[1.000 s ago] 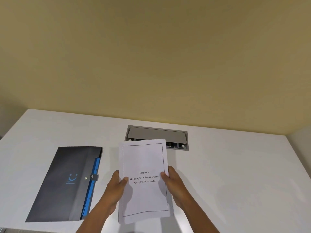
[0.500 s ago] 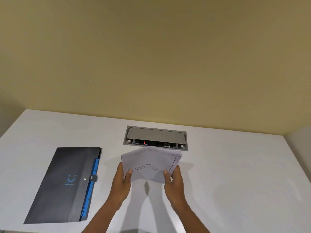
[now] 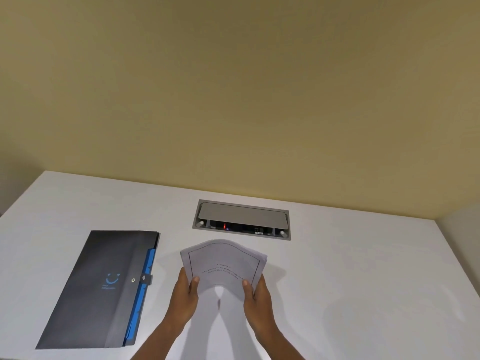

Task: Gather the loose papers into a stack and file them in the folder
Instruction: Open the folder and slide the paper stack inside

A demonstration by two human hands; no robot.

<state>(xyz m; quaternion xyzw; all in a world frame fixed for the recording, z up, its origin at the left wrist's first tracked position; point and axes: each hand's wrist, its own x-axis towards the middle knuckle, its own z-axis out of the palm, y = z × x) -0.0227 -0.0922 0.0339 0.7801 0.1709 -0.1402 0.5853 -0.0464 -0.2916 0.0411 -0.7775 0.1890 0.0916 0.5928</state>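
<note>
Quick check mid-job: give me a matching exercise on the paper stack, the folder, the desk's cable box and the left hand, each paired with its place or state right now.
Things:
1. bowed stack of white printed papers
2. dark grey folder with blue edge
3. grey metal cable box set into the white desk
4. left hand

States:
A. lid partly raised, red light inside
B. lying flat, snapped shut
C. held off the desk by both hands
D. gripping the stack's left edge

Pairs: 1-C, 2-B, 3-A, 4-D

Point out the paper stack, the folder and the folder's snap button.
paper stack (image 3: 223, 266): head view, middle of the bowed top sheet.
folder (image 3: 104, 268): head view, dark front cover.
snap button (image 3: 133, 280): head view, the metal stud.
</note>
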